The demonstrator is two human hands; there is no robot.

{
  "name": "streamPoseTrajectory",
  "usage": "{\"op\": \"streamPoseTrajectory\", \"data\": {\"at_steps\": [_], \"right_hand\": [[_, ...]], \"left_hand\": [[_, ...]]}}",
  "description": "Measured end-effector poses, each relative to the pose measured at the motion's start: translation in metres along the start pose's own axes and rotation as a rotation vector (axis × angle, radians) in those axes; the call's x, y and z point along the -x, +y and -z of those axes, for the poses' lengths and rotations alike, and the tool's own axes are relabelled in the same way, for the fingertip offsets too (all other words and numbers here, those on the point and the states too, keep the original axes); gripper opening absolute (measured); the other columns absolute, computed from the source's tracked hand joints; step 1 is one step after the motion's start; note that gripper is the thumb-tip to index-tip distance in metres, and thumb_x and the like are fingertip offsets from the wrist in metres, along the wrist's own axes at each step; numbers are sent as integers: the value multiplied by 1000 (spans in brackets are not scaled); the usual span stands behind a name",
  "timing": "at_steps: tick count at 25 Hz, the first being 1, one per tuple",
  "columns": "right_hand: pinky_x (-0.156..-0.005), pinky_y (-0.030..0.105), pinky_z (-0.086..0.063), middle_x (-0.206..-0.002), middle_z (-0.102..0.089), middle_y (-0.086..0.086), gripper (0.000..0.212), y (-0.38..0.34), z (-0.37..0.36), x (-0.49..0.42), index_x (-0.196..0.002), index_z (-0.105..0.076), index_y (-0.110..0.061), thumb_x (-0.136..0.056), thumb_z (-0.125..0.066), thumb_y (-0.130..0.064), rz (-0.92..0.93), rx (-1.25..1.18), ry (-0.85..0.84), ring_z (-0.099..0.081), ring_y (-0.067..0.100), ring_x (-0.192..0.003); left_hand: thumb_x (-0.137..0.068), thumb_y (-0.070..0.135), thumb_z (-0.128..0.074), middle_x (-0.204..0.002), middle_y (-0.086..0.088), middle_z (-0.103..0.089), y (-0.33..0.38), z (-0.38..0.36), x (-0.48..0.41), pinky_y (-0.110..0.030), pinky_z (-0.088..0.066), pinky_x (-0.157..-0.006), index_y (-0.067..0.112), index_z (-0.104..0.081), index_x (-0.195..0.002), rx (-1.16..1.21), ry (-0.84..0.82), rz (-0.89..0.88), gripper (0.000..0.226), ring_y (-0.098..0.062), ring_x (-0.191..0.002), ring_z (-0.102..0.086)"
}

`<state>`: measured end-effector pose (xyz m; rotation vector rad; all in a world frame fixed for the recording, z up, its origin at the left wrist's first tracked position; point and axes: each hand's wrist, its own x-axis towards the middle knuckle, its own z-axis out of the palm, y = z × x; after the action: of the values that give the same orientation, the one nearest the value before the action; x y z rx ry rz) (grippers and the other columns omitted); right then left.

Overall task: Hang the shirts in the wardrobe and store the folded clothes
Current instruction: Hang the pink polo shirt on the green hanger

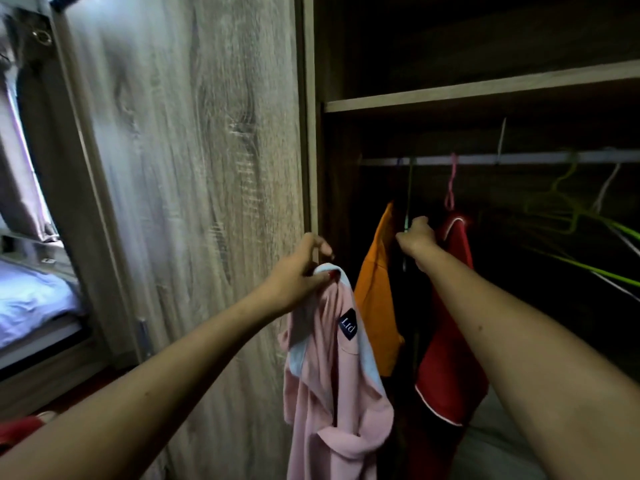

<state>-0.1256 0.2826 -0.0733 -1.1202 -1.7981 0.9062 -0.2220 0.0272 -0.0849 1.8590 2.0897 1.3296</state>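
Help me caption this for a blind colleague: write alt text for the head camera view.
A person's left hand holds a pink shirt by its pale blue collar at an open wardrobe, while the right hand grips a green hanger between an orange shirt and a red shirt hanging from the rail.

Home bedroom. Wood-grain wardrobe [194, 188] open, rail [485, 158] inside carrying hangers [568, 206] and shirts [377, 292]; bed [31, 306] with pale sheet at left, curtain [20, 174] beside it.
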Motion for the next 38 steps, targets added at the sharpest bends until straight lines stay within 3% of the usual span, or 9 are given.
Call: {"op": "streamPoseTrajectory", "data": {"at_steps": [8, 11, 14, 18, 22, 25, 28, 31, 38], "right_hand": [[-59, 26, -43, -107, -60, 14, 33, 34, 24, -14, -123, -54, -8, -90, -46, -5, 132, -117, 129, -57, 19, -80], [-69, 26, -43, -108, -56, 9, 30, 30, 41, -8, -121, -52, -10, -92, -46, -4, 150, -137, 164, -56, 20, -86], [-44, 20, -42, -86, -58, 8, 19, 45, 41, 24, -110, -53, -10, -92, -50, -6, 237, -181, 182, -53, 10, -56], [-40, 6, -35, -65, -52, 1, 7, 102, 27, 78, -98, -54, -4, -91, -54, -5, 207, -262, 189, -54, 3, -48], [-45, 18, -36, -66, -62, -4, 20, 110, 46, 118, -73, -62, -14, -92, -55, -11, 190, -457, 251, -47, 2, -48], [-44, 15, -33, -81, -70, -5, 23, 88, 66, 150, -79, -66, -8, -92, -56, -24, 223, -750, 225, -47, 1, -55], [-38, 11, -25, -56, -63, -6, 30, 47, 73, 168, -78, -66, -11, -89, -54, -37, 194, -1041, 69, -40, 0, -42], [-43, 16, -30, -48, -59, -4, 43, 12, 68, 178, -60, -61, -16, -77, -54, -54, 111, -1202, -12, -44, 3, -39], [-36, 14, -34, -35, -51, -3, 49, 39, 42, 179, -51, -52, -15, -73, -63, -56, 86, -1035, 31, -43, 3, -29]], "left_hand": [[-97, 12, -44, -101, -5, -66, -10, 7, -3, -28, -49, -83, 7, -66, -103, 242, -221, 145, 23, -16, -95, -62], [-95, 9, -46, -105, 1, -67, -8, 3, -8, -31, -50, -92, 14, -69, -101, 41, -215, 79, 24, -11, -101, -62], [-92, 4, -51, -112, 2, -68, 1, 2, -11, -27, -46, -100, 17, -69, -106, -349, -171, -102, 26, -4, -104, -58], [-90, 4, -52, -111, -8, -66, 5, -2, -10, -23, -44, -87, 14, -68, -110, -687, -89, -341, 27, -21, -103, -61], [-92, 14, -50, -112, -4, -56, 4, -6, -9, -31, -54, -83, 21, -62, -115, -731, -57, -344, 26, -18, -98, -59], [-90, 12, -56, -107, 0, -56, 14, 0, -4, -23, -52, -79, 22, -63, -114, -629, -78, -458, 27, -11, -92, -59], [-87, 8, -62, -98, 2, -60, 31, 3, -1, -7, -42, -77, 22, -68, -104, -435, -105, -564, 23, 0, -88, -56], [-85, 5, -63, -98, 2, -64, 41, 6, 1, -17, -49, -83, 19, -69, -98, -242, -104, -556, 20, -1, -93, -61], [-84, -7, -58, -99, 3, -70, 41, 30, 13, -26, -53, -86, 20, -69, -99, 230, -57, -264, 33, -9, -98, -66]]}}
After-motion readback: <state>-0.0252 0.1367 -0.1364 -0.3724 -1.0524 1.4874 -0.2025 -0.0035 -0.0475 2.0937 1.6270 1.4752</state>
